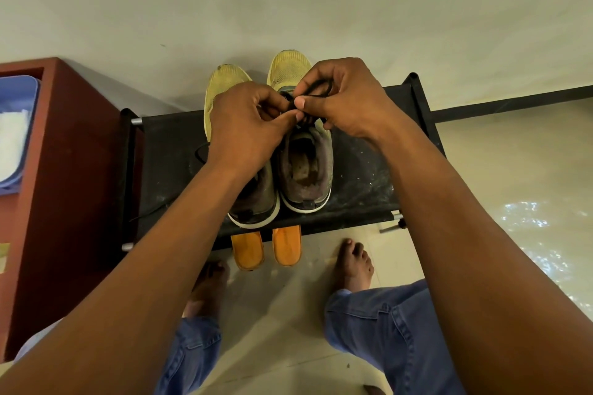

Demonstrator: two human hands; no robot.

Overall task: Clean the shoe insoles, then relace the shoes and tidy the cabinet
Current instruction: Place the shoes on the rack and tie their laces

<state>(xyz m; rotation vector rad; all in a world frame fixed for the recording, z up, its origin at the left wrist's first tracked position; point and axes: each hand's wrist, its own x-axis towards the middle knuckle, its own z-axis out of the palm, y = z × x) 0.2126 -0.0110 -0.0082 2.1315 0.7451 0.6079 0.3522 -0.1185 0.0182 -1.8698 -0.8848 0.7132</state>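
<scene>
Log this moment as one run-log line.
step: relacing | left hand: pinches lace | right hand: pinches lace | right shoe on rack | insoles below

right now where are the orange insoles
In the head view, the two flat orange insoles lie side by side below the black rack's near edge, between the bare feet.

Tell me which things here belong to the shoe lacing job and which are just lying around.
In the job:
- right shoe, being laced
- black lace, pinched by left hand and right hand
- left shoe
- orange insoles
- black shoe rack

Lying about:
- blue tub
- red-brown cabinet
</scene>
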